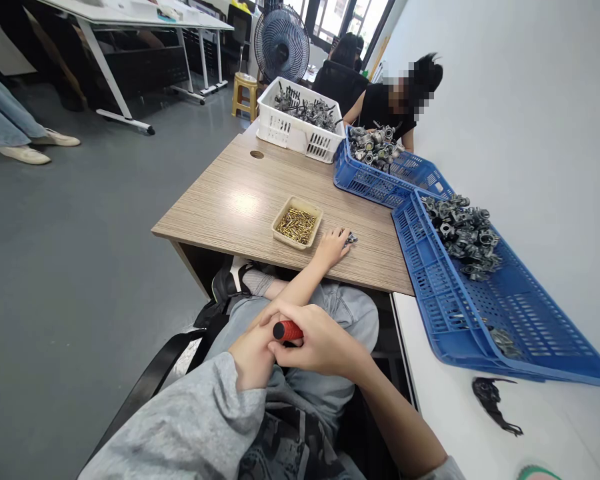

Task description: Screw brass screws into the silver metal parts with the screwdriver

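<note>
My right hand [310, 340] is closed round a screwdriver [291, 331] with a ribbed red handle and black end cap; its shaft is hidden. It lies across my left forearm. My left hand [333, 247] reaches onto the wooden table, with fingers curled over small silvery metal pieces [351, 238] that they partly cover. Just left of that hand stands a shallow cream tray [276, 235] holding many brass-coloured screws [297, 224].
Blue crates [443, 333] [365, 190] with grey metal castings [463, 233] line the right side. Behind stands a white crate [300, 143] of similar parts. A black part [491, 400] lies on the white surface [445, 413]. People sit beyond; a fan [281, 43] stands behind.
</note>
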Motion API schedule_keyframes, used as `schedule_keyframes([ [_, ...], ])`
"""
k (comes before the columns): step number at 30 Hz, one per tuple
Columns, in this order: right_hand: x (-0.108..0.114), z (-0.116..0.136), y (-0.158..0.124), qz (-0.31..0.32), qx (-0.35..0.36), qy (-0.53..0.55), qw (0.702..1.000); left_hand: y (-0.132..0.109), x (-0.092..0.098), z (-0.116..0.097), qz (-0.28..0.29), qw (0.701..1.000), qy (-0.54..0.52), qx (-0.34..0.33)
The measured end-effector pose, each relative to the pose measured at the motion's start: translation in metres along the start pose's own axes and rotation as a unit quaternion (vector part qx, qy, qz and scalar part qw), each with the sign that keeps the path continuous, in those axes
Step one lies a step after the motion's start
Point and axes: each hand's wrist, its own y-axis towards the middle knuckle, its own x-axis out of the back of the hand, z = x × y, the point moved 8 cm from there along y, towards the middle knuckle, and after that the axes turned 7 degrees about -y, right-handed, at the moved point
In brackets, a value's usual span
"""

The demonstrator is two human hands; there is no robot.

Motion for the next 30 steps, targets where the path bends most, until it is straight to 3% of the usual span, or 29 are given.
schedule_keyframes([
  [3, -0.003, 0.0, -0.001, -0.006, -0.007, -0.03, 0.999, 0.038, -0.002, -0.008, 0.011, 1.0, -0.006, -0.017],
  [6, -0.004, 0.0, -0.002, -0.018, -0.004, -0.045, 0.999, 0.052, -0.003, -0.009, 0.008, 1.0, -0.008, -0.022],
  [12, 0.0, 0.001, -0.001, -0.004, 0.007, 0.04, 0.999, 0.049, -0.008, -0.006, 0.017, 0.999, -0.018, -0.023],
  [30, 0.001, -0.004, 0.001, 0.016, 0.022, 0.067, 0.997, 0.044, -0.004, -0.007, -0.001, 0.997, -0.062, -0.037],
])
